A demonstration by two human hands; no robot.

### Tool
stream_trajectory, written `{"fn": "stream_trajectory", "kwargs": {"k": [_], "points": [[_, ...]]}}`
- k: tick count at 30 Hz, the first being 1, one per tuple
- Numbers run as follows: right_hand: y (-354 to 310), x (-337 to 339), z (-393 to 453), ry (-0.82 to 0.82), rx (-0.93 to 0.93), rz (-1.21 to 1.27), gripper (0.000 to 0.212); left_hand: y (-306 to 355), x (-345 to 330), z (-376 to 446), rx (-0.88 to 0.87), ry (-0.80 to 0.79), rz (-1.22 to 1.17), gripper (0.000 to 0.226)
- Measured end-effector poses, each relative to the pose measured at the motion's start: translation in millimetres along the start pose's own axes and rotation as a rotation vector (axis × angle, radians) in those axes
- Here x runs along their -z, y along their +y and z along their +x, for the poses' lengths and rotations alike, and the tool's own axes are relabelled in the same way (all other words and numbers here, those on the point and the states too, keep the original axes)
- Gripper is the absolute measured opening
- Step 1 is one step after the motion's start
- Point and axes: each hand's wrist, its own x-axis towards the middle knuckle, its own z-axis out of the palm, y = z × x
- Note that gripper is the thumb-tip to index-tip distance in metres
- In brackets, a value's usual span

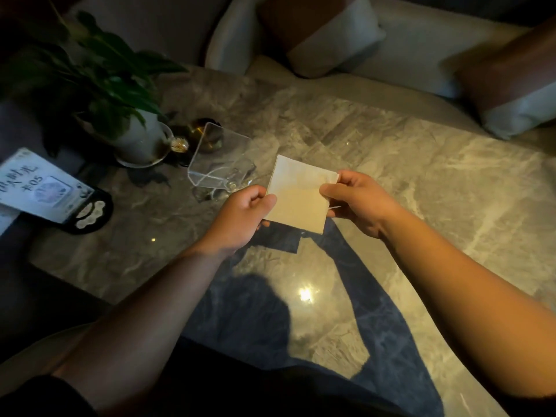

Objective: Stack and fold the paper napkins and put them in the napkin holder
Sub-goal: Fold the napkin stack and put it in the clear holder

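Note:
A square stack of cream paper napkins (298,195) is held in the air above the marble table (421,182). My left hand (240,218) pinches its lower left edge between thumb and fingers. My right hand (358,200) pinches its right edge near the upper corner. The clear acrylic napkin holder (219,158) stands on the table just left of and beyond the stack, apart from it, and looks empty.
A potted plant in a white pot (138,136) stands at the table's far left, with a small brass object (204,133) behind the holder. A table sign on a black base (48,191) sits at the left edge. A sofa with cushions (331,37) runs behind the table.

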Motion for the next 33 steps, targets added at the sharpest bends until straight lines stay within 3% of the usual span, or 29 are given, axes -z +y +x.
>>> {"fn": "stream_trajectory", "kwargs": {"k": [5, 16, 24, 33], "points": [[-41.2, -23.0, 23.0, -0.094, 0.025, -0.227, 0.012, 10.2, 41.1, 0.6, -0.075, 0.057, 0.147, 0.017], [-79.2, -76.2, 82.1, -0.13, 0.168, -0.413, 0.011, -5.2, 107.0, 16.7, -0.058, 0.249, 0.172, 0.007], [-97.6, -92.7, 125.4, -0.03, 0.426, -0.783, 0.01, 0.6, 127.5, 44.2, -0.174, 0.491, 0.375, 0.026], [-69.4, -102.9, 152.9, 0.1, 0.584, -0.773, 0.015, -19.6, 127.8, 52.1, -0.297, 0.597, 0.539, 0.021]]}}
